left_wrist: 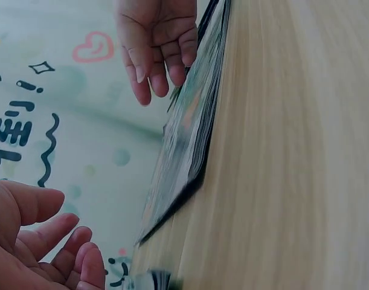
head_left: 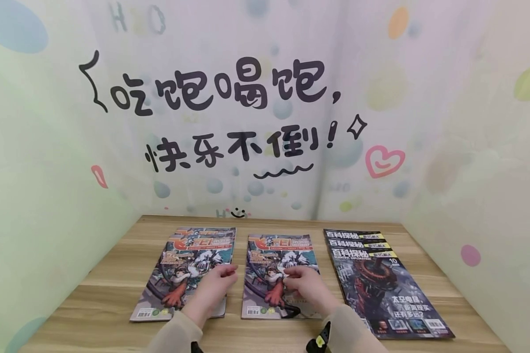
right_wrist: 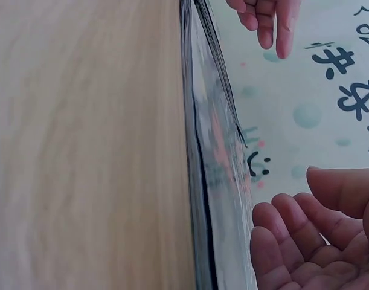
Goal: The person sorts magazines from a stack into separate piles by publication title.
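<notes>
In the head view, my left hand (head_left: 212, 289) hovers over the right side of the left magazines (head_left: 172, 284), fingers loosely bent and holding nothing. My right hand (head_left: 309, 287) is above the right half of the middle magazine (head_left: 265, 274), thumb and fingers apart. The two hands face each other across the middle magazine. Both the left and middle magazines show the same comic-style cover with a red-gloved figure. In the left wrist view the left palm (left_wrist: 45, 248) looks bare; the right wrist view shows the right palm (right_wrist: 323, 241) likewise bare, beside blurred magazine edges (right_wrist: 214, 151).
On the right lie dark science magazines (head_left: 388, 294), fanned so several title strips show. All rest on a wooden table (head_left: 115, 274). A printed wall (head_left: 256, 196) with black lettering stands behind it, and pale side walls close in left and right.
</notes>
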### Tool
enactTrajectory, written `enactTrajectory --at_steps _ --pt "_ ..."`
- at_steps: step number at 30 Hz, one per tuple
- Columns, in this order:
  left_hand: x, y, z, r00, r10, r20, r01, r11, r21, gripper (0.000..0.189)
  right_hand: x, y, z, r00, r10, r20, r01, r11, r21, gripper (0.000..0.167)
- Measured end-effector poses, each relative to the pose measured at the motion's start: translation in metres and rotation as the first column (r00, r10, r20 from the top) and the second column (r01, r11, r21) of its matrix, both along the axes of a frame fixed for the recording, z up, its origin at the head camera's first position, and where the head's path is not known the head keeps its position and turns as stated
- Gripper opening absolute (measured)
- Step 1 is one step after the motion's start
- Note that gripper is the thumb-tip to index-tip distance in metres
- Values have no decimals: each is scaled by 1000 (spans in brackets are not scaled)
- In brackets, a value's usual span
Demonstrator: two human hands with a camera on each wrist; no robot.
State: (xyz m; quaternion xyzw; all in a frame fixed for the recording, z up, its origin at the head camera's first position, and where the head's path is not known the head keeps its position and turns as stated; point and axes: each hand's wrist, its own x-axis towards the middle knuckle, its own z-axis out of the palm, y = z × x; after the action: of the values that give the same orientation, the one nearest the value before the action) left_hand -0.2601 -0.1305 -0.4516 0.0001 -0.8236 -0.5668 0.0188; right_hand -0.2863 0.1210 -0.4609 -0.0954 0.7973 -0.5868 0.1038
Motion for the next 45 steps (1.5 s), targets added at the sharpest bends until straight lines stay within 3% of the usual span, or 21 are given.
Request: enactTrajectory --at_steps 5,9,18,32,39,45 --pt "-3 14 -5 1000 -8 -8 8 998 58 37 -3 10 -4 999 -44 2 44 998 -38 41" --pt "-4 23 -7 1000 -17 -10 18 996 87 38 -2 17 -6 991 -129 -36 130 992 3 39" --pt "-5 37 -10 999 0 44 -4 996 94 43 0 28 -7 941 -318 -119 333 931 149 37" --pt "-6 43 -20 998 4 70 -6 999 35 46 4 31 -22 899 -396 -188 427 888 173 48" --pt "-4 44 -22 995 -4 99 1 1000 31 46 3 33 -23 894 -425 -143 447 871 206 53" --pt "-5 46 -23 995 -11 98 9 1000 21 46 4 35 -20 894 -436 -102 448 875 184 57"
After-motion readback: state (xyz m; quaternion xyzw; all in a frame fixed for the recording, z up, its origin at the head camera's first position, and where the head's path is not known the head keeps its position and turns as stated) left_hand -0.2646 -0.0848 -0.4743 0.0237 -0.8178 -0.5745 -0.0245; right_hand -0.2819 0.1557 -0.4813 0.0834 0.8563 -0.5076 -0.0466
